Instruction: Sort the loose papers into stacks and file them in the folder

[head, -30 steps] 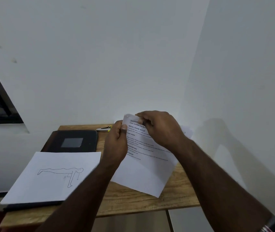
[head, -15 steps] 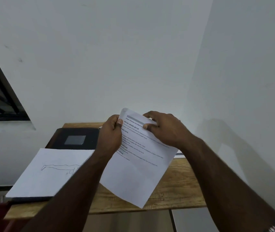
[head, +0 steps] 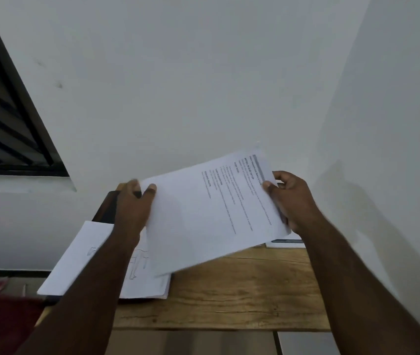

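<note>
White walls met in a corner behind a small wooden table [head: 242, 290], with a dark louvred window [head: 1, 119] set into the wall at the left. Both hands held one printed sheet [head: 203, 219] in the air above the table, turned sideways so its heading ran along the right-hand edge. The left hand [head: 134, 208] pinched the sheet's left edge, thumb on the printed face; the right hand [head: 290, 198] gripped the heading end, thumb on top and fingers curled behind. Below the left forearm lay a stack of papers [head: 75, 267] topped by a line drawing of a figure — it rested on a dark folder [head: 106, 208] and reached out beyond the table's left edge. More paper [head: 285, 243] lay at the far right, just beside the wall. Bare wood showed along the near edge.
</note>
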